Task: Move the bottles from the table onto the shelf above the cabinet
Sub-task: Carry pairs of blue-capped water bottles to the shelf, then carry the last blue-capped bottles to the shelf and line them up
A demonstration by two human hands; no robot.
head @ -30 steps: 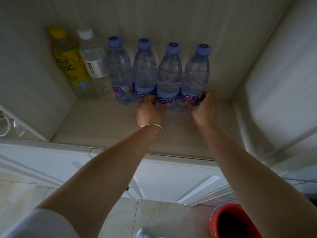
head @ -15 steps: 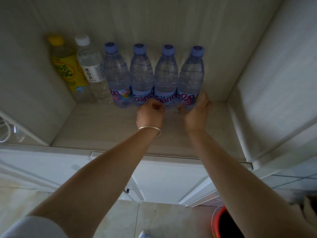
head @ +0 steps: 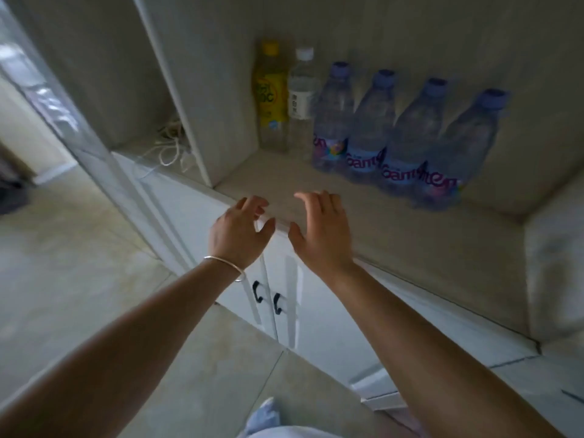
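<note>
Several bottles stand in a row at the back of the shelf [head: 395, 235] above the cabinet: a yellow-capped bottle [head: 270, 96], a white-capped clear bottle [head: 300, 102], then several purple-capped water bottles [head: 407, 137] with purple-lettered labels. My left hand [head: 237, 232], with a thin bangle on the wrist, hovers at the shelf's front edge with its fingers apart and nothing in it. My right hand [head: 322, 229] is beside it, also empty and spread. Both hands are well clear of the bottles.
White cabinet doors [head: 284, 295] with two dark handles sit below the shelf. A neighbouring compartment on the left holds a tangle of white cord [head: 167, 147]. Tiled floor [head: 79, 263] stretches to the left toward a doorway.
Both hands have let go of the water bottles and drawn back to the shelf's front edge. The view has swung left, so the bottles now sit toward the upper right.
</note>
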